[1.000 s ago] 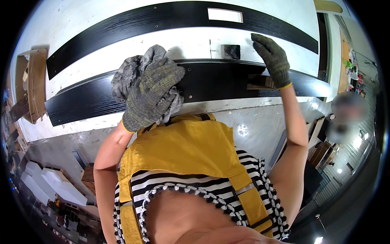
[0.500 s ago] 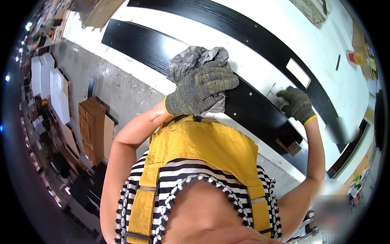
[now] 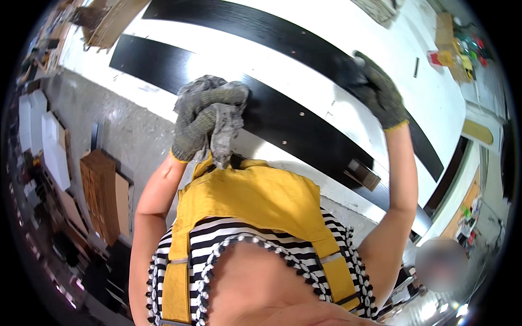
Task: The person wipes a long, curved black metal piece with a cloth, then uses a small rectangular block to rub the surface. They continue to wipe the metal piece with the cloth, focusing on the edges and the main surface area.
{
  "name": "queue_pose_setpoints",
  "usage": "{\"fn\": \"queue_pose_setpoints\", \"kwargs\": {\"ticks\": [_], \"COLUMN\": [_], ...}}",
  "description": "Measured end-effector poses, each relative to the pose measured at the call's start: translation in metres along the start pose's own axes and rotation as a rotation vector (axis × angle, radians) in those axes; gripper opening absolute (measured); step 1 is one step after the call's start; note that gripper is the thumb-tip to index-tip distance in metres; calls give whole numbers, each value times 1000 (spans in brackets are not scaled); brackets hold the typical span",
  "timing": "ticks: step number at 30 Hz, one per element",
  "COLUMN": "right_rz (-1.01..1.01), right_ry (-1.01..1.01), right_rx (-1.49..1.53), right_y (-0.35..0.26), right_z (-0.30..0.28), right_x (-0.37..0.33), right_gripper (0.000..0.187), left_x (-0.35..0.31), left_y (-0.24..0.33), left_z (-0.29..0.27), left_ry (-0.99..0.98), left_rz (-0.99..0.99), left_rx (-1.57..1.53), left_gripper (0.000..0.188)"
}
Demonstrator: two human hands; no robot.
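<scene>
My left hand (image 3: 193, 117), in a dark grey-green knitted glove with a yellow cuff, is closed round a crumpled grey cloth (image 3: 225, 127). It is over the near edge of a long black panel (image 3: 272, 111) with small round holes. My right hand (image 3: 383, 98), gloved alike, reaches over a second long black panel (image 3: 244, 27) lying farther back. At its fingertips is a dark, blurred thing (image 3: 350, 70) whose kind I cannot make out. A small brown block (image 3: 363, 175) sits on the right part of the near panel.
Both panels lie on a white worktable (image 3: 315, 89). A thin dark strip (image 3: 416, 67) is at its right, with a cardboard box (image 3: 445, 30) and coloured items beyond. Stacked brown boards (image 3: 100, 190) and white pieces (image 3: 54, 146) stand on the floor at left.
My left hand has lifted the cloth and drawn it left and toward me. My right hand has moved up and away, onto the far panel. The whole view has shifted slightly.
</scene>
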State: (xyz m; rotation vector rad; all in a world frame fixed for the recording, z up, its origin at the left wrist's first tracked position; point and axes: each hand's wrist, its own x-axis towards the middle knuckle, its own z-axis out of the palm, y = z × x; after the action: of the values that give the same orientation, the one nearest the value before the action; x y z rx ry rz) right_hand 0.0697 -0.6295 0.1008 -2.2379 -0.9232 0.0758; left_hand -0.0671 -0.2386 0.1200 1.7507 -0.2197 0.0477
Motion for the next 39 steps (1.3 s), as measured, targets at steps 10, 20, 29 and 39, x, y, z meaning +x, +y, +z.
{"fn": "queue_pose_setpoints", "kwargs": {"ticks": [10,20,29,39], "right_rz": [388,357,-191,-172], "right_ry": [25,115,148,202], "right_rx": [934,848,395,205], "right_y": [-95,-130,-149,-159], "right_z": [75,97,95,100], "right_x": [61,67,55,61], "right_gripper": [42,50,27,53], "left_x": [-12,-11,-20,-28], "left_y": [20,15,3,-10], "left_z": [9,21,30,30], "left_ry": [58,85,215,260], "left_rz": [-207,-163,-320,-377], "left_rx": [116,-42,-242,-711], "left_gripper": [42,51,43,49]}}
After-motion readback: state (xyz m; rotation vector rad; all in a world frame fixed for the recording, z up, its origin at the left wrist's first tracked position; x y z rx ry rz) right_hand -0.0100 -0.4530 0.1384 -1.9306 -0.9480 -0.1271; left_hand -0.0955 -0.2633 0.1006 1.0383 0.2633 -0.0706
